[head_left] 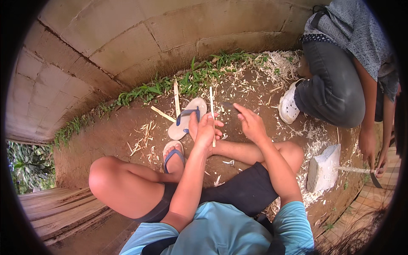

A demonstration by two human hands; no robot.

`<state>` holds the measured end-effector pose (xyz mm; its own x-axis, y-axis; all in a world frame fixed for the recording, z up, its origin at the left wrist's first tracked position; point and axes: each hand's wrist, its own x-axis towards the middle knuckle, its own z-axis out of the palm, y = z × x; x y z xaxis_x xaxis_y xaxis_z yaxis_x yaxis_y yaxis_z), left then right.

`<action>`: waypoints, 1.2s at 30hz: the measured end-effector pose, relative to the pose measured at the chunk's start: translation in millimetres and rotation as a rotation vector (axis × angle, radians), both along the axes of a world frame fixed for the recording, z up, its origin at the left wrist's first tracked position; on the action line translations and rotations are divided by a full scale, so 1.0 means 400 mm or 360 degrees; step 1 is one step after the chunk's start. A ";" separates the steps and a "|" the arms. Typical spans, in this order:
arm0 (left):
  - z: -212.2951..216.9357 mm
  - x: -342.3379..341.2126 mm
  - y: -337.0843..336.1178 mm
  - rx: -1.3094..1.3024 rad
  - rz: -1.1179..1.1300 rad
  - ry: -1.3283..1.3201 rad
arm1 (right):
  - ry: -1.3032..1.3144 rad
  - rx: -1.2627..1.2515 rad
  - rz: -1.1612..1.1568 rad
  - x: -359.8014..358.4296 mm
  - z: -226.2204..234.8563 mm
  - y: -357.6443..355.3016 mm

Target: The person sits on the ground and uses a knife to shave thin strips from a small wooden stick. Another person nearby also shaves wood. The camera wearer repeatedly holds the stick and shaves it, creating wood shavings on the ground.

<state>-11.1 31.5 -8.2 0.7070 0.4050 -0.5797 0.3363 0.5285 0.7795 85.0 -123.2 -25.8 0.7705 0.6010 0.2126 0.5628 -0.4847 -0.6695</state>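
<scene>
Your left hand [205,131] is clenched around a thin bamboo stick [211,111] standing upright. Just right of it, your right hand [251,124] grips a dark knife [229,106]. Shavings [316,146] litter the dirt ground [119,131] beyond, below a block wall [127,42].

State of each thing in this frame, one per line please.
left hand: closed around the thin stick
thin stick: upright, held
right hand: gripping a dark blade, which is blurred
loose sandal: off the foot, lying on dirt
worn sandal: on the foot
stone block: resting on dirt among shavings
</scene>
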 end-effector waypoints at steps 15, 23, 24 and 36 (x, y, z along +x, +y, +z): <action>-0.097 -0.004 -0.016 0.1710 -0.0210 -0.0172 | -0.0115 -0.0027 0.0182 0.000 0.003 0.019; 0.002 -0.036 -0.117 0.1418 -0.0331 -0.0100 | 0.0100 -0.0328 -0.0720 0.178 -0.052 -0.013; -0.001 -0.032 -0.117 0.1441 -0.0357 -0.0167 | -0.0085 -0.0146 -0.0587 0.179 -0.044 -0.016; -0.038 0.021 0.011 -0.0332 0.0448 -0.0608 | 0.2121 0.0595 -0.0289 -0.038 0.018 0.040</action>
